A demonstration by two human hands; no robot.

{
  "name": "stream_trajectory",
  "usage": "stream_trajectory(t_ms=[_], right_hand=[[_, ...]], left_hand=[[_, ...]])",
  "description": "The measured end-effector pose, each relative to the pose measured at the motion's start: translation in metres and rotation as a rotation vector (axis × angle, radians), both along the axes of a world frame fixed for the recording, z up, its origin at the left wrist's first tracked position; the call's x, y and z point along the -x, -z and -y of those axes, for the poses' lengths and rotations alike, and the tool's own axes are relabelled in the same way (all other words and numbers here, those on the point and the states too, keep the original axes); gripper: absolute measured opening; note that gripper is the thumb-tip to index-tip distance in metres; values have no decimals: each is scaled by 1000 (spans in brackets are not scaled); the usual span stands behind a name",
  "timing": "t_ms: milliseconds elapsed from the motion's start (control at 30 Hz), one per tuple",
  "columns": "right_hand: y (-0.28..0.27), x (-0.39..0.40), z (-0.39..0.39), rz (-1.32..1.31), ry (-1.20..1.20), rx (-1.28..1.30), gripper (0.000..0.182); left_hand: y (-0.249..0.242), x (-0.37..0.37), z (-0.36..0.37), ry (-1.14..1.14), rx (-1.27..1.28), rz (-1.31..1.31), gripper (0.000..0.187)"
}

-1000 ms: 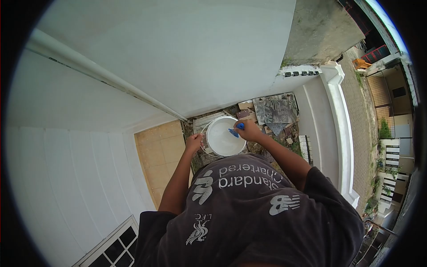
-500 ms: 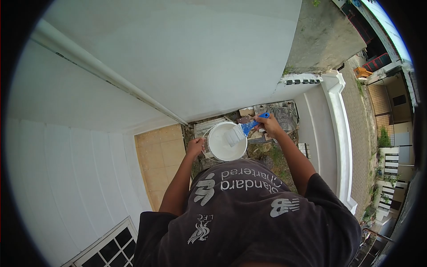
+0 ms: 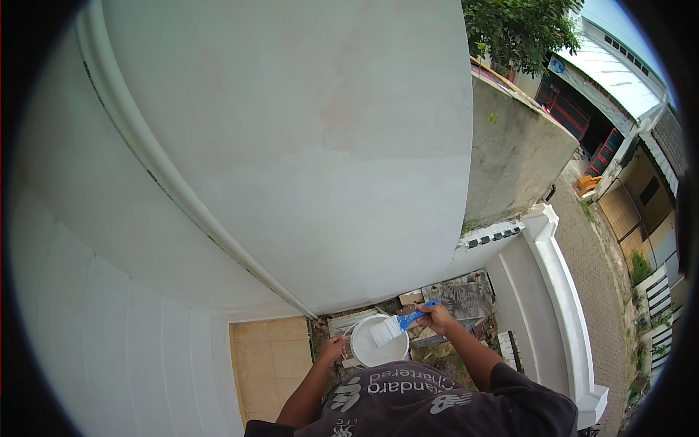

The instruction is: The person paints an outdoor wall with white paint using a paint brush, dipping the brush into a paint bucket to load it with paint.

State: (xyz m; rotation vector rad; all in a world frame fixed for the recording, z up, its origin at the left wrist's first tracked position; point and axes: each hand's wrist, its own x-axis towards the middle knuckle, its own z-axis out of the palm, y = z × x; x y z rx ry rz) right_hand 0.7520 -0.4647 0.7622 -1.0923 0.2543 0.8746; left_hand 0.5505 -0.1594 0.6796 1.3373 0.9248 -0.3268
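A white paint bucket (image 3: pixel 373 351) hangs low in front of me, high above the ground. My left hand (image 3: pixel 333 349) grips its left rim. My right hand (image 3: pixel 435 317) holds a blue-handled paintbrush (image 3: pixel 397 325), whose white, paint-laden bristles rest over the bucket's right rim. The white painted wall (image 3: pixel 306 131) rises directly ahead.
A white pipe (image 3: pixel 182 197) runs diagonally down the wall at left. Far below lie a tan tiled floor (image 3: pixel 269 364), a pile of boards and debris (image 3: pixel 459 298) and a white boundary wall (image 3: pixel 561 291). Houses, a paved lane and a tree stand at right.
My right hand lifted the brush out of the paint to the bucket's right rim. My view tilted upward, so the bucket and hands now sit low in the frame with more wall showing.
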Motion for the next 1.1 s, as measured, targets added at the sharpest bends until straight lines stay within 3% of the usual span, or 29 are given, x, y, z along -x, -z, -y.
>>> stream_trajectory(t_ms=[167,267,433,500,567,700,833,900,1000,1100], right_hand=[[-63,-27,-39,-27,102,-322,12],[-171,-69,-83,113,205,-546,13],[-373,-160,-131,653,421,-819,24],[-448,-180,-141,970,621,-802,27],[-503,-191,-153,1297,905,-551,17],[-542,-182,-190,1963,1197,71,11],[-525,-127,-258,2240,618,-139,7],[-519,-105,-272,2186,418,-267,7],[-522,-123,-268,2141,537,-220,8],[-532,-168,-220,1946,872,-65,11]], left_hand=[[41,3,-8,58,-28,29,31],[46,3,-11,50,10,41,30],[25,1,-9,62,13,-5,28],[20,0,-7,34,25,-24,28],[16,0,-6,42,35,-20,27],[15,-1,-4,12,53,-15,28],[13,-3,-6,52,37,-28,28],[16,-3,-12,94,40,-24,27],[21,0,-11,50,73,-12,26],[16,3,-11,60,62,-36,26]])
